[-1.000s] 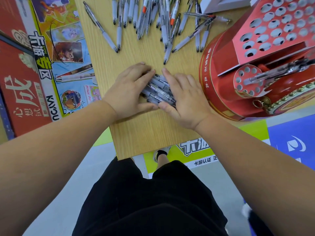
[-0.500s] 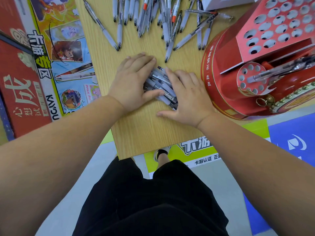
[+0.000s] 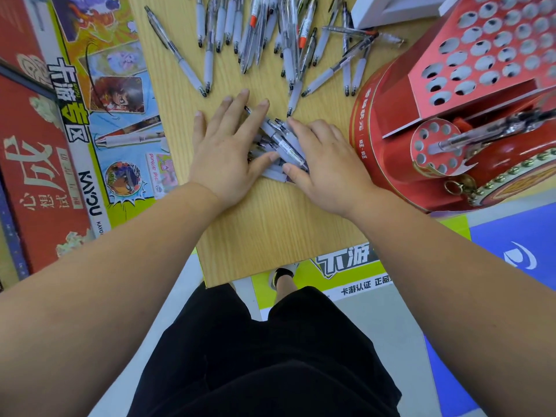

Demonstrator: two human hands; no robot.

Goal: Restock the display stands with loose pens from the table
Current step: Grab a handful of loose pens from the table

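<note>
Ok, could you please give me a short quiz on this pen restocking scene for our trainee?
1. True or false: the pen bundle between the left hand and right hand is already in the red display stand.
2. Where do the loose pens lie? A) on the floor B) on the wooden table, beyond the hands C) in a box
3. Which hands touch the bundle?
Key: 1 false; 2 B; 3 both.
</note>
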